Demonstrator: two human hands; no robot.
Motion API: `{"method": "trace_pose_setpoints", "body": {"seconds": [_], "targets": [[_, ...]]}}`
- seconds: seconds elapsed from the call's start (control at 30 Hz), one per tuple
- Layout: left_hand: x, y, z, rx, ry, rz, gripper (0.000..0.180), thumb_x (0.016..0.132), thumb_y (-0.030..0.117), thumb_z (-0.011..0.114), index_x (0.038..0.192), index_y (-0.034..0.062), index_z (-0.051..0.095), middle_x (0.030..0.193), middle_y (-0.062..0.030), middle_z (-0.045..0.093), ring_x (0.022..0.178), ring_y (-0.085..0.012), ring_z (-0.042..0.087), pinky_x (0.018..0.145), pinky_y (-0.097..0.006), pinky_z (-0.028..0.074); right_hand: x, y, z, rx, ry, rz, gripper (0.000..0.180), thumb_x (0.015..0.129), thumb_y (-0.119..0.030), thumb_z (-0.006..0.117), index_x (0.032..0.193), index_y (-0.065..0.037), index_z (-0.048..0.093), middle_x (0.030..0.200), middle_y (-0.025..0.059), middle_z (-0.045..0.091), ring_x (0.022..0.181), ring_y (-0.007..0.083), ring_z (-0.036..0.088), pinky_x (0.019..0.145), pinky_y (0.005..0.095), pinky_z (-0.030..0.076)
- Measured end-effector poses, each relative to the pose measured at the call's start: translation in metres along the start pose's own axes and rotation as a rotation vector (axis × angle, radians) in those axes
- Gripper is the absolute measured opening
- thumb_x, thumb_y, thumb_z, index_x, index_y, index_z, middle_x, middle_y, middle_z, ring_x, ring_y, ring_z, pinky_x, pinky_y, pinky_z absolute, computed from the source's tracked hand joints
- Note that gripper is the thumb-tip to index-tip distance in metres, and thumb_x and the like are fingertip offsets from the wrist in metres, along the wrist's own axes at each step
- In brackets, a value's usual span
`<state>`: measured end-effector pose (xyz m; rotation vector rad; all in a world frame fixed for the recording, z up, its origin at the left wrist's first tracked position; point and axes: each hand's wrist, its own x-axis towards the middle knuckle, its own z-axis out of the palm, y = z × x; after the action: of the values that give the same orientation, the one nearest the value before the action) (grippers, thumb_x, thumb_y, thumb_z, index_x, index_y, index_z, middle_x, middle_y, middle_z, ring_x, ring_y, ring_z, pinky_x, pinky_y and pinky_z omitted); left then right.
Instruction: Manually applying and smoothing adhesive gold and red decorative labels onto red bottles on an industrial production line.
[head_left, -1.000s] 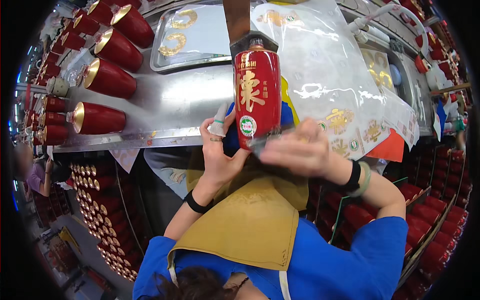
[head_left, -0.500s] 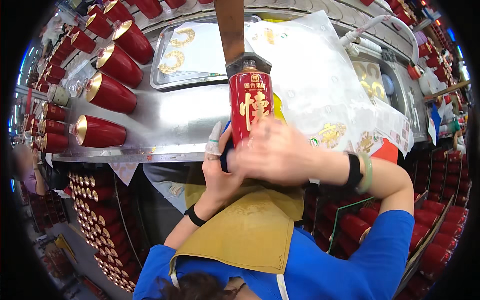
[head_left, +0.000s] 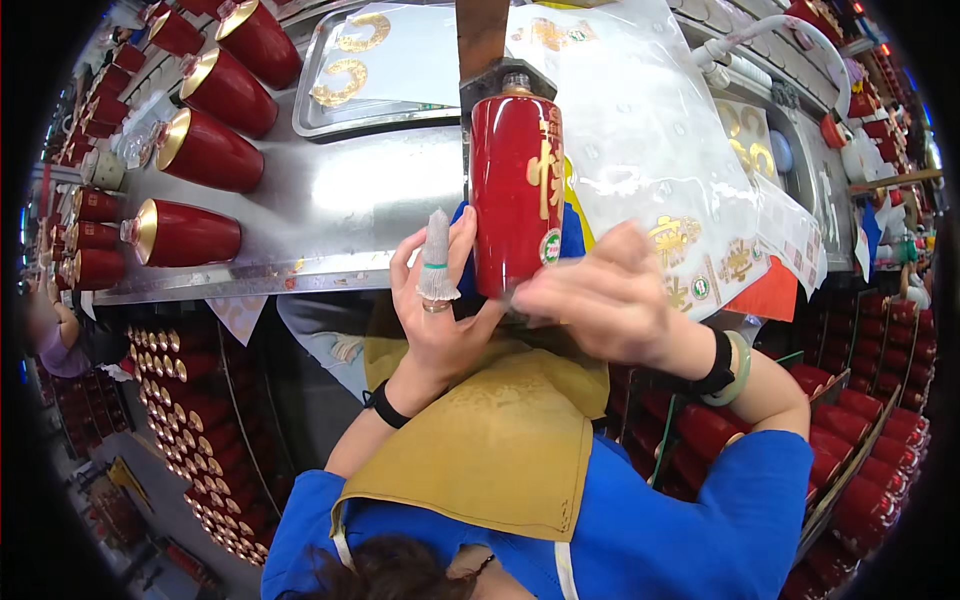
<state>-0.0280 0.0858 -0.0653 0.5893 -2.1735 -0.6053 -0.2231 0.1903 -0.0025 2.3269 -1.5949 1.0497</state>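
A red bottle (head_left: 518, 190) stands upright at 12 o'clock, its top under a metal clamp (head_left: 487, 70). The left hand (head_left: 440, 310) clasps its lower side; the right hand (head_left: 610, 300) grips its base. At 10 o'clock, 4 red bottles (head_left: 205, 150) lie on the steel bench (head_left: 350, 210).

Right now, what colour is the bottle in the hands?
Glossy red bottle with gold markings; clearest in the head view.

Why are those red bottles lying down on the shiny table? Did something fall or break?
Nothing looks broken or spilled. The red bottles lie on their sides in a neat row on the metal table, so they seem placed, not fallen. The left hand and right hand hold one red bottle upright.
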Motion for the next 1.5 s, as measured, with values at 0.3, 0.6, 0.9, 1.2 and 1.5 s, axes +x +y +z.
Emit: {"method": "trace_pose_setpoints", "body": {"seconds": [0.3,0.6,0.9,1.2,1.5], "targets": [[0.0,-0.003,0.003,0.063,0.045,0.077,0.084,0.071,0.015,0.091,0.144,-0.0046,0.053,0.137,-0.0174,0.067,0.122,-0.0304,0.065,0.108,-0.044,0.042,0.022,0.026,0.023,0.073,0.046,0.13,0.019,0.08,-0.018,0.078,0.097,-0.015,0.072,0.09,-0.0007,0.07,0.076,0.0202,0.064,0.069,0.0352,0.046],[-0.005,-0.007,0.012,-0.365,-0.103,-0.305,0.099,0.073,0.004,0.086,0.157,-0.0037,0.034,0.142,-0.0215,0.059,0.135,-0.0374,0.053,0.115,-0.044,0.04,-0.039,0.061,0.081,-0.052,0.123,-0.484,0.015,0.087,-0.02,0.07,0.101,-0.02,0.073,0.09,0.0005,0.064,0.083,0.0192,0.06,0.093,0.0383,0.053],[-0.006,-0.026,0.006,-0.084,-0.222,-0.039,0.085,0.078,0.015,0.085,0.149,-0.0064,0.044,0.132,-0.0212,0.065,0.123,-0.0348,0.061,0.119,-0.057,0.024,-0.014,0.063,0.026,-0.069,0.146,-0.173,0.012,0.083,-0.009,0.073,0.093,-0.015,0.076,0.09,0.0013,0.074,0.084,0.018,0.065,0.081,0.0336,0.047],[-0.003,-0.009,0.001,-0.014,-0.095,-0.055,0.083,0.073,0.008,0.087,0.147,0.0009,0.051,0.138,-0.0186,0.063,0.127,-0.0399,0.056,0.117,-0.052,0.033,0.014,0.079,0.018,-0.119,0.209,0.023,0.027,0.078,-0.013,0.074,0.104,-0.019,0.076,0.1,-0.0018,0.075,0.079,0.0185,0.066,0.077,0.036,0.049],[0.0,0.018,0.018,-0.445,0.022,-0.388,0.085,0.071,0.011,0.093,0.146,-0.0025,0.053,0.143,-0.0181,0.06,0.135,-0.0352,0.053,0.113,-0.041,0.041,0.082,0.135,0.006,-0.425,0.229,-0.03,0.016,0.084,-0.012,0.074,0.1,-0.016,0.071,0.087,0.001,0.068,0.08,0.0238,0.063,0.074,0.0378,0.051]]}}
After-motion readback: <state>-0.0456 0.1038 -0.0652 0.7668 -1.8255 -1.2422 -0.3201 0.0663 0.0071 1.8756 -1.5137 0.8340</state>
